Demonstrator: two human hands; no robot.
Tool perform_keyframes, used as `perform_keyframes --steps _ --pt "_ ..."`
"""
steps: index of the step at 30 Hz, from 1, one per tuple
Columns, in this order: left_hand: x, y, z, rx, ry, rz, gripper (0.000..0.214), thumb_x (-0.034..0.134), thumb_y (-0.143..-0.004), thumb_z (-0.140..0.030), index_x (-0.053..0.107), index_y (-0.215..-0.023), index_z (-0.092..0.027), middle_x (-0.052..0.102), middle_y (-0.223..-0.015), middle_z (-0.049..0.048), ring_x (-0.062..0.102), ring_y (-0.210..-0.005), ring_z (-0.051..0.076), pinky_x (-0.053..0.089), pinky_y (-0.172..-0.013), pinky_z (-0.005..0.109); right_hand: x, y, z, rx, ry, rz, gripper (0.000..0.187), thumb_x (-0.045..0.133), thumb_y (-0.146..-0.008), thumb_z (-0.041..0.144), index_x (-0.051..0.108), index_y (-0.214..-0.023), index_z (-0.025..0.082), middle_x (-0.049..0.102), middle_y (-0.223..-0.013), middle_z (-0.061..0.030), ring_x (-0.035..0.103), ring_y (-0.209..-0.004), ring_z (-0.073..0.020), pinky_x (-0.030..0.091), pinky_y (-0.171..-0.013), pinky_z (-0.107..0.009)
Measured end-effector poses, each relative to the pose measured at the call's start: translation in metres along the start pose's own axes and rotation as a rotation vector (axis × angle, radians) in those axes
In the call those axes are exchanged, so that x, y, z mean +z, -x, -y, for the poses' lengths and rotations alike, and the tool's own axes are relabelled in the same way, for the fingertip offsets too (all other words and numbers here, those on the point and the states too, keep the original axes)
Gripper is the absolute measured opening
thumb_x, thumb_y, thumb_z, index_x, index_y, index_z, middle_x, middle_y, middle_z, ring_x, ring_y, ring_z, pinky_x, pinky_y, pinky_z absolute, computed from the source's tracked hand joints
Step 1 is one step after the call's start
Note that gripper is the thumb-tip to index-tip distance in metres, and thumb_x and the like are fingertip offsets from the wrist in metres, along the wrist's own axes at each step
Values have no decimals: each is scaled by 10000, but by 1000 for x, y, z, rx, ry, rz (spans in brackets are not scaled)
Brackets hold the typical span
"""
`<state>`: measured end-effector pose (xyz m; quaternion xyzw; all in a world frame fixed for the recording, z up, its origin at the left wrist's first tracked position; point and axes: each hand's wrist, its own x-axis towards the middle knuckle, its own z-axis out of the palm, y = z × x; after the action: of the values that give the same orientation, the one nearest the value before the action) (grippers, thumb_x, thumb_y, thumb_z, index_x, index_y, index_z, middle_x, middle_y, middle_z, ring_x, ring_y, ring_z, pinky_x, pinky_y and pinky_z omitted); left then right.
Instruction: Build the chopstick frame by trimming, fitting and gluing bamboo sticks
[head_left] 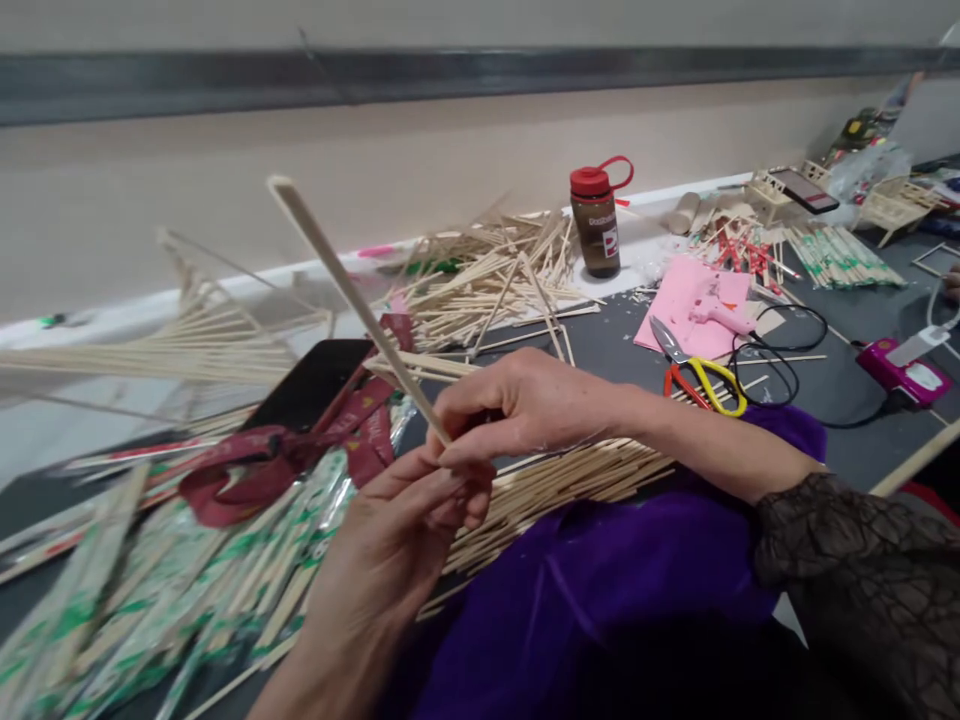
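A thin wooden stick (352, 300) points up and to the left from between both my hands. My right hand (525, 405) pinches its lower end with thumb and fingers. Just below it, my left hand (405, 540) curls its fingers around the same end. Under my hands lies a bundle of bare sticks (570, 485) on purple cloth (600, 580). Wrapped sticks in green-printed sleeves (150, 590) are heaped at the left.
A black phone (315, 385) and dark red ribbon (277, 460) lie behind my hands. Further back are a loose stick pile (480, 280), a brown bottle with a red cap (596, 222), yellow-handled scissors (701, 375), a pink glue gun (716, 312) and small stick models (892, 205).
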<state>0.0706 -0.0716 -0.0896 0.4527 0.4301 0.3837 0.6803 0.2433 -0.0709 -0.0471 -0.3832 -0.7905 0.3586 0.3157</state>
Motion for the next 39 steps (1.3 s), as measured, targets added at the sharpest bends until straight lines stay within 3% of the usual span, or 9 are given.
perform_keyframes --steps 4,7,11,14,19,27,32,35,39 --pt "1 -1 -5 49 42 41 144 826 -553 -225 698 -600 -179 598 -545 -10 501 -494 80 423 -420 162 -8 2 5 0 31 -43 69 646 -810 203 656 -754 164 652 -755 77 589 -758 -62 407 -706 -166" --pt "4 -1 -9 43 55 87 158 829 -557 -240 698 -595 -160 616 -571 4 519 -506 81 428 -434 159 -32 20 0 65 190 -95 47 632 -784 139 673 -763 151 648 -739 45 560 -691 -67 395 -667 -194" --pt "11 6 -6 20 42 85 187 826 -518 -245 676 -584 -154 609 -551 2 492 -433 73 387 -394 165 -65 76 -16 443 545 -245 172 543 -830 162 668 -716 135 652 -702 -21 565 -664 -106 370 -635 -236" --pt "15 13 1 -61 6 107 198 817 -498 -233 657 -581 -151 604 -538 -6 492 -424 77 385 -399 172 -69 119 -30 906 951 -70 230 495 -878 250 702 -889 150 715 -899 -88 639 -847 -191 392 -671 -264" --pt "20 18 9 -99 -21 144 198 794 -508 -249 648 -589 -143 583 -499 -13 483 -422 75 375 -405 170 -44 145 -50 1093 1030 -27 324 494 -862 273 636 -1093 94 709 -980 -210 675 -915 -306 447 -670 -315" --pt "21 24 10 -65 -41 176 176 767 -534 -243 637 -599 -144 588 -502 -26 482 -416 68 375 -403 166 -38 144 -62 1071 971 -176 485 512 -832 225 488 -1309 141 725 -976 -158 684 -913 -294 458 -687 -312" --pt "20 26 5 -4 23 113 188 759 -548 -246 626 -631 -142 594 -506 -31 477 -389 62 368 -390 166 -35 162 -56 890 862 -366 493 447 -883 242 419 -1370 175 711 -1002 -73 671 -874 -201 465 -735 -285" --pt "17 26 2 63 78 91 199 754 -562 -257 616 -653 -146 616 -537 -28 483 -371 61 355 -376 168 -31 166 -60 550 445 -737 468 540 -829 297 500 -1278 169 665 -874 -34 633 -753 -164 478 -691 -281" --pt "13 25 -1 134 100 74 213 754 -582 -279 613 -670 -144 621 -565 -23 487 -379 58 347 -366 166 -25 156 -56 383 -124 -897 446 585 -762 307 548 -1200 232 600 -893 -12 573 -700 -131 456 -592 -250"
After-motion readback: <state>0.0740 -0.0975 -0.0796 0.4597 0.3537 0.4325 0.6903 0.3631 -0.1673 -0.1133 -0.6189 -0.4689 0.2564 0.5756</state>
